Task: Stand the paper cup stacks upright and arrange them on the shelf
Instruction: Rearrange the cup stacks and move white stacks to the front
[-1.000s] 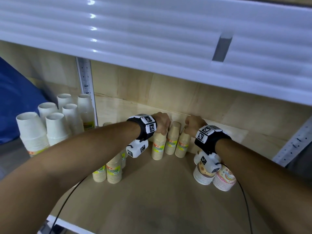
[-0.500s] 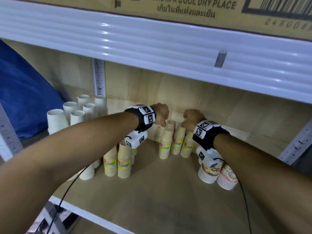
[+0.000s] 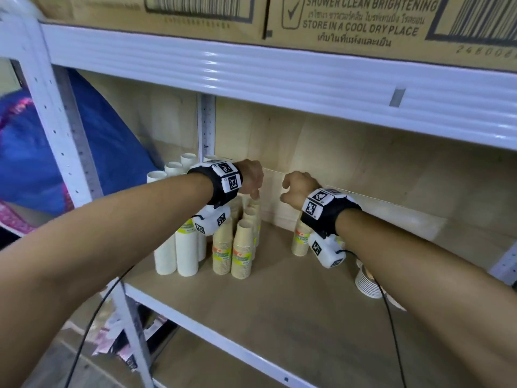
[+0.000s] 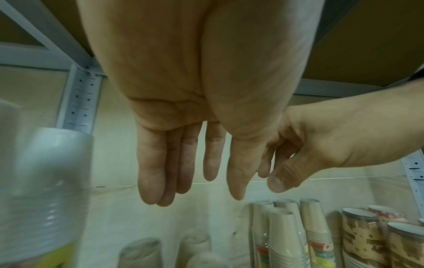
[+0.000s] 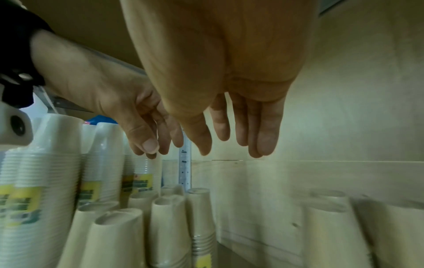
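Brown paper cup stacks [image 3: 241, 249] stand upside down on the wooden shelf [image 3: 279, 312], beside taller white cup stacks [image 3: 186, 253] at its left end. One more brown stack [image 3: 299, 243] stands under my right wrist. My left hand [image 3: 253, 191] hangs over the rear brown stacks with straight fingers [image 4: 151, 172] and holds nothing. My right hand [image 3: 293, 191] hovers just to its right, fingers [image 5: 266, 130] also hanging straight and empty. The brown stacks [image 4: 283, 235] [image 5: 167, 228] stand below both hands, apart from the fingers.
Patterned cup stacks [image 3: 366, 282] [image 4: 362, 241] stand at the shelf's right, partly behind my right forearm. The upper shelf beam [image 3: 279, 79] carries cardboard boxes [image 3: 363, 21] close above. A white upright post [image 3: 205, 127] stands at the back left, with a blue bag [image 3: 112, 152] beyond it.
Both hands have lifted off the tops of the brown stacks at the back, and their fingers have uncurled. The head view has pulled back and tilted up.
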Demonstrator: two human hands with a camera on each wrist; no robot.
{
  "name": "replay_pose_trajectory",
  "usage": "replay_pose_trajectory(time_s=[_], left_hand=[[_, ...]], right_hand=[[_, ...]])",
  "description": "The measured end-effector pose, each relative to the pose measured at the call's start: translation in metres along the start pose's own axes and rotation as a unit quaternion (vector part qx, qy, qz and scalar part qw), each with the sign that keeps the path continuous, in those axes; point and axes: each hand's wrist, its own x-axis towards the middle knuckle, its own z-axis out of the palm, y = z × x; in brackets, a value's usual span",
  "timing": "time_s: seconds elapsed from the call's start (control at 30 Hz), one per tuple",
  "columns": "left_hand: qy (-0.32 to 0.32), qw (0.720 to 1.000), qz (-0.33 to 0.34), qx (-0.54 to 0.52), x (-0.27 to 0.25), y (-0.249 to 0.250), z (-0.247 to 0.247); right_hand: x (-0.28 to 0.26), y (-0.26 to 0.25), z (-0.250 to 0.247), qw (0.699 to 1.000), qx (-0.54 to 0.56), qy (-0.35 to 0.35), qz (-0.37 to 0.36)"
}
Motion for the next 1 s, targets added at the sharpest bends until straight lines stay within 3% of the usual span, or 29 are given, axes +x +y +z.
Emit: replay_pose_trajectory(time_s=[0.37,0.7,1.0], left_hand=[[-0.048,0.995,-0.042,0.072,-0.042,-0.024,0.024],[-0.065,0.996,-0.012,0.061,-0.047,-0.029,0.049],[-0.062,0.998,0.004,0.019,-0.049,-0.037,0.057]], right_hand=[[-0.02,-0.067,0.029,0.994,0.035,-0.08,-0.067],[-0.03,-0.071,0.051,0.986,0.054,-0.139,-0.076],[-0.032,-0.072,0.063,0.986,0.029,-0.142,-0.078]])
